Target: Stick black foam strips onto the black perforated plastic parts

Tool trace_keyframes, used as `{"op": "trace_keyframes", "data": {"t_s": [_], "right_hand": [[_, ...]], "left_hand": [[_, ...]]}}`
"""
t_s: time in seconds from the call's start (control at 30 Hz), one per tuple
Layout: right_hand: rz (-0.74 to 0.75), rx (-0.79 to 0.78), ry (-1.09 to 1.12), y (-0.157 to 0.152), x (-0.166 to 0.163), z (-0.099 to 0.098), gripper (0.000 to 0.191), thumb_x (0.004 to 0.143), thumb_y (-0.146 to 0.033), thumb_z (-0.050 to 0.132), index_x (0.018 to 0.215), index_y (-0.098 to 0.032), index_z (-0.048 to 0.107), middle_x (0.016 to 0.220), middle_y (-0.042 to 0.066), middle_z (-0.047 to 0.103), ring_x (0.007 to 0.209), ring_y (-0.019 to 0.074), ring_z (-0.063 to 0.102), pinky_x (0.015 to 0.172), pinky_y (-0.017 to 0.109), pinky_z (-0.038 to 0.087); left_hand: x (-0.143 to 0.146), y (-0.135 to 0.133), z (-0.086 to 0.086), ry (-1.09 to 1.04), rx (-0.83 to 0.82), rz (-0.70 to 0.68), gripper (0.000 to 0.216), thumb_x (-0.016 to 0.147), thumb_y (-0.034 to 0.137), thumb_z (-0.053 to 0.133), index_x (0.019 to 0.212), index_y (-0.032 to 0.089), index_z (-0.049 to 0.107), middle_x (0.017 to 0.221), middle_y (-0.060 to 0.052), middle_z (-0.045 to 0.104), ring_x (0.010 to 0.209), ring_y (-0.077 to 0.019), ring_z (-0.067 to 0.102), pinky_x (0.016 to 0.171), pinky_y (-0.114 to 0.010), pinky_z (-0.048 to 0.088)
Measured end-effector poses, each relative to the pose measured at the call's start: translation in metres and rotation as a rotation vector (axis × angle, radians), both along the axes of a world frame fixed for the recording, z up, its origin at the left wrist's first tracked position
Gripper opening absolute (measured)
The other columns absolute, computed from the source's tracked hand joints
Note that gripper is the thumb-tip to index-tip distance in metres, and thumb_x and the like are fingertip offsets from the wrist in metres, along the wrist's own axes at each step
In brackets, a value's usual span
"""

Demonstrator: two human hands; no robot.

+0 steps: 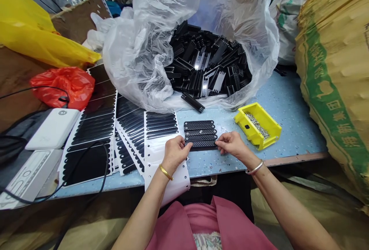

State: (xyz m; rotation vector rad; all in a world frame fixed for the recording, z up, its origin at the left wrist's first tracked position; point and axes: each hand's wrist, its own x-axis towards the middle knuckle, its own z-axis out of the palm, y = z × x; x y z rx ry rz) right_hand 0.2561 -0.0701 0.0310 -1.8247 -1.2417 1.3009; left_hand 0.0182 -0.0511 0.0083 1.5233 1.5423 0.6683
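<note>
Several black perforated plastic strips point(200, 131) lie side by side in a row on the blue table point(288, 104). My left hand point(174, 153) pinches the left end of the nearest strip point(201, 143). My right hand point(233, 144) pinches its right end. Both hands have fingers closed on that strip. A clear plastic bag point(138, 50) behind the row holds a heap of the same black strips point(207, 63). One loose strip point(193, 102) lies at the bag's mouth.
A yellow bin point(269, 121) of small metal screws stands right of my hands. White sheets of black oblong stickers point(98, 127) cover the table's left. A white device point(53, 127), cables, a red bag point(65, 85) and a yellow bag point(31, 31) sit far left. A large woven sack point(337, 77) stands right.
</note>
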Motion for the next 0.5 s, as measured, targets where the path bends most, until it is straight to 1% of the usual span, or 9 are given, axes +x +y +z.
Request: {"op": "trace_keyframes", "data": {"t_s": [0.07, 0.1, 0.23, 0.3, 0.37, 0.43, 0.5], "right_hand": [[-0.008, -0.027, 0.061, 0.0, -0.001, -0.002, 0.027, 0.062, -0.04, 0.076, 0.06, -0.017, 0.063, 0.05, 0.004, 0.064, 0.041, 0.0154, 0.061, 0.038, 0.023, 0.044], [-0.015, -0.021, 0.053, 0.0, -0.002, -0.003, 0.027, 0.062, -0.04, 0.076, 0.059, -0.017, 0.062, 0.05, 0.003, 0.064, 0.041, 0.0153, 0.061, 0.038, 0.023, 0.044], [-0.057, 0.072, -0.072, -0.001, -0.005, -0.006, 0.025, 0.062, -0.034, 0.076, 0.053, -0.018, 0.059, 0.044, 0.0, 0.058, 0.036, 0.012, 0.054, 0.035, 0.021, 0.04], [-0.06, 0.036, 0.006, -0.001, -0.004, -0.004, 0.025, 0.06, -0.035, 0.078, 0.056, -0.017, 0.06, 0.045, 0.0, 0.06, 0.037, 0.0126, 0.056, 0.035, 0.021, 0.042], [-0.067, -0.028, 0.146, -0.002, -0.001, -0.001, 0.029, 0.056, -0.036, 0.083, 0.059, -0.016, 0.062, 0.047, 0.001, 0.063, 0.038, 0.0136, 0.058, 0.034, 0.021, 0.045], [-0.08, -0.069, 0.258, -0.001, 0.003, 0.001, 0.032, 0.053, -0.036, 0.086, 0.061, -0.016, 0.063, 0.05, 0.002, 0.065, 0.039, 0.0138, 0.06, 0.034, 0.021, 0.047], [-0.09, -0.106, 0.338, -0.001, 0.007, 0.002, 0.032, 0.052, -0.034, 0.088, 0.06, -0.015, 0.063, 0.052, 0.004, 0.067, 0.041, 0.0143, 0.063, 0.035, 0.02, 0.049]], "left_hand": [[0.0, 0.0, 0.0, -0.002, 0.0, 0.003, 0.027, 0.073, 0.041, 0.065, 0.061, 0.021, 0.05, 0.045, 0.003, 0.052, 0.041, -0.0129, 0.055, 0.044, -0.022, 0.032], [0.0, 0.0, 0.0, -0.003, 0.001, 0.005, 0.027, 0.073, 0.041, 0.065, 0.061, 0.021, 0.051, 0.046, 0.003, 0.053, 0.041, -0.0128, 0.055, 0.043, -0.022, 0.033], [0.001, 0.0, 0.002, -0.016, -0.012, 0.017, 0.027, 0.073, 0.038, 0.066, 0.06, 0.021, 0.051, 0.045, 0.004, 0.053, 0.04, -0.0125, 0.056, 0.042, -0.021, 0.032], [0.002, 0.0, 0.005, -0.034, -0.034, 0.023, 0.027, 0.073, 0.036, 0.067, 0.06, 0.02, 0.05, 0.044, 0.004, 0.052, 0.038, -0.0123, 0.056, 0.04, -0.021, 0.032], [0.003, 0.0, 0.008, -0.082, -0.071, 0.035, 0.026, 0.072, 0.034, 0.068, 0.06, 0.02, 0.05, 0.043, 0.005, 0.051, 0.036, -0.0125, 0.057, 0.038, -0.02, 0.031], [0.004, 0.0, 0.012, -0.152, -0.142, 0.056, 0.026, 0.072, 0.033, 0.069, 0.06, 0.02, 0.05, 0.041, 0.006, 0.051, 0.034, -0.0134, 0.057, 0.034, -0.019, 0.031], [0.004, 0.001, 0.016, -0.214, -0.223, 0.075, 0.026, 0.073, 0.031, 0.07, 0.061, 0.02, 0.049, 0.038, 0.006, 0.051, 0.032, -0.014, 0.057, 0.032, -0.018, 0.03]]}}
